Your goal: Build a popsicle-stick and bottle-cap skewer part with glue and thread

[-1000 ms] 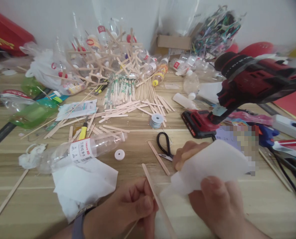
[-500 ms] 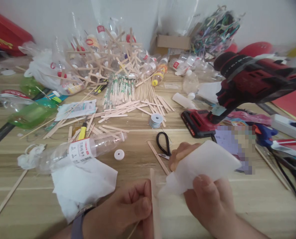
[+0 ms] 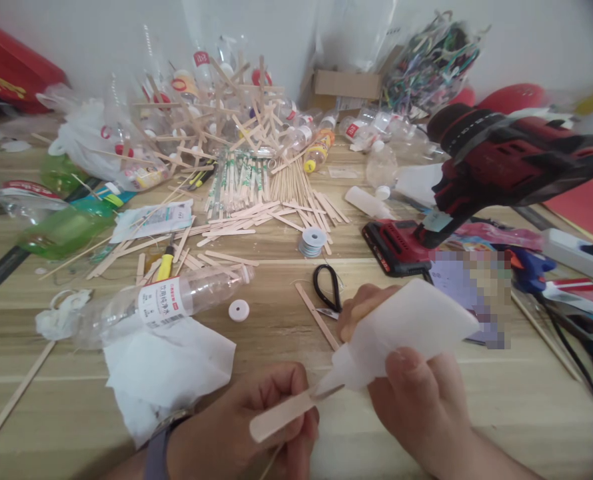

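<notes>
My left hand (image 3: 241,413), with a watch band on its wrist, pinches a flat wooden craft stick (image 3: 280,418). The stick slants across the fingers, one rounded end toward the lower left. A thin strand hangs below these fingers. Wrapped around a translucent white squeeze bottle (image 3: 406,327), my right hand (image 3: 426,407) tilts it nozzle-down to the left. The nozzle tip is at the stick's upper right end; whether it touches I cannot tell. Just beyond the bottle lie black-handled scissors (image 3: 326,287), partly hidden, and another craft stick (image 3: 316,317).
A clear plastic bottle (image 3: 201,292) lies on its side at left, over white paper (image 3: 171,373). A white cap (image 3: 239,310) and a thread spool (image 3: 312,241) are mid-table. At right stands a red-black cordless drill (image 3: 506,160). Behind are loose sticks (image 3: 256,217) and many bottles.
The craft stick has swung from pointing away from me to lying slanted across my left fingers. The squeeze bottle in my right hand has shifted only slightly.
</notes>
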Motion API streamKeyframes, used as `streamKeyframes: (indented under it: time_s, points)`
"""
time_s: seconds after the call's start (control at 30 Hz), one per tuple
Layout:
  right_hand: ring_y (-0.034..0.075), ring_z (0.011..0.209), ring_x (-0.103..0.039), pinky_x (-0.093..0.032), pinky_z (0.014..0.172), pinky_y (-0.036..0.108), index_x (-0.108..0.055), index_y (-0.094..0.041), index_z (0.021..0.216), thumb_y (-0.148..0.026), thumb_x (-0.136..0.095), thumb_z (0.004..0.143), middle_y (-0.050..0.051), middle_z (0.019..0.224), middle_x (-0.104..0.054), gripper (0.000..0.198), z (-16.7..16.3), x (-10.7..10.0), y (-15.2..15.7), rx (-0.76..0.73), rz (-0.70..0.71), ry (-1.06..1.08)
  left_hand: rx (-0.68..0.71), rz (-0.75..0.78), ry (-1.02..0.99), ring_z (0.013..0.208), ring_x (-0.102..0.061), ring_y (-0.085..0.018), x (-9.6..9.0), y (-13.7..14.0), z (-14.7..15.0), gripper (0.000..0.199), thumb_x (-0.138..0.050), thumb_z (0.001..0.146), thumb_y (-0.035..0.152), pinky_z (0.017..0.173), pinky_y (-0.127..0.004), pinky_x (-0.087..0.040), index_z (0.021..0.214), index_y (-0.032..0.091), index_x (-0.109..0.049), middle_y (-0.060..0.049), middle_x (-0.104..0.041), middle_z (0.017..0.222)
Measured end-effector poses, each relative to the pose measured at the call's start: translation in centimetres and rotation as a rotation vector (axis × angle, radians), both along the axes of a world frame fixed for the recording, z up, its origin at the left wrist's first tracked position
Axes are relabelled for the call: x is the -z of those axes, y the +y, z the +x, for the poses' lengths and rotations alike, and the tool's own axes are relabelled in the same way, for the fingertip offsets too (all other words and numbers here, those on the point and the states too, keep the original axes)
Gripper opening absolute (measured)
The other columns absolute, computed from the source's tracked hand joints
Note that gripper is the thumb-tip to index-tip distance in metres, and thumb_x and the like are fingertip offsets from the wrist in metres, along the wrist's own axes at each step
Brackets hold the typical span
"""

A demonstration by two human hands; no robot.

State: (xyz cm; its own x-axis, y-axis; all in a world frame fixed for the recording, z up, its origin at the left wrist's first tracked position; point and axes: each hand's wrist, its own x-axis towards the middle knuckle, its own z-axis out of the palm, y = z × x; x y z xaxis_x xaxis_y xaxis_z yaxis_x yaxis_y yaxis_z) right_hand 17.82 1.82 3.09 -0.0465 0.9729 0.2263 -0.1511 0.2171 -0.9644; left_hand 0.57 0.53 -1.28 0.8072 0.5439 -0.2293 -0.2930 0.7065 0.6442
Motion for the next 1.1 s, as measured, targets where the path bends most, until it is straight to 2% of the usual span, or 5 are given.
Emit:
streamKeyframes:
  time_s: [0.3,0.5,0.73,1.1]
  points:
    - [0.015,0.054,-0.048,-0.041,0.049,0.029,-0.056,-0.023,0.085,-0.052,-0.054,0.090,0.000,0.068,-0.051,0.029,-0.1,0.2,-0.1,0.016,-0.006,0.011,0.033,-0.042,-0.015,0.036,-0.033,-0.006,1.5,-0.6,0.1,0.047,-0.063,0.079,0.064,0.040,-0.019,-0.022,0.071,0.018,-0.054,0.006,-0.049,0.043]
    - [0.015,0.053,-0.048,-0.041,0.048,0.029,-0.055,-0.023,0.083,-0.052,-0.055,0.090,0.000,0.066,-0.051,0.030,-0.2,0.2,0.1,0.002,-0.018,0.018,0.020,-0.106,0.002,0.036,-0.037,-0.005,1.5,-0.8,0.1,0.048,-0.067,0.076,0.063,0.038,-0.018,-0.023,0.076,0.016,-0.058,0.005,-0.052,0.044]
    - [0.015,0.057,-0.049,-0.041,0.049,0.027,-0.058,-0.025,0.090,-0.051,-0.058,0.089,0.000,0.071,-0.053,0.026,-0.2,0.4,0.0,0.013,-0.006,0.059,0.046,-0.119,-0.009,0.031,-0.038,-0.004,1.6,-0.6,0.1,0.048,-0.068,0.075,0.062,0.035,-0.016,-0.025,0.075,0.015,-0.059,0.005,-0.055,0.045]
    - [0.015,0.058,-0.049,-0.041,0.051,0.027,-0.058,-0.023,0.086,-0.051,-0.057,0.089,0.000,0.070,-0.053,0.028,0.0,0.4,0.0,-0.008,-0.016,0.048,0.084,-0.100,0.065,0.033,-0.040,-0.004,1.1,-0.3,0.0,0.051,-0.069,0.071,0.066,0.035,-0.015,-0.026,0.075,0.016,-0.059,0.004,-0.057,0.046]
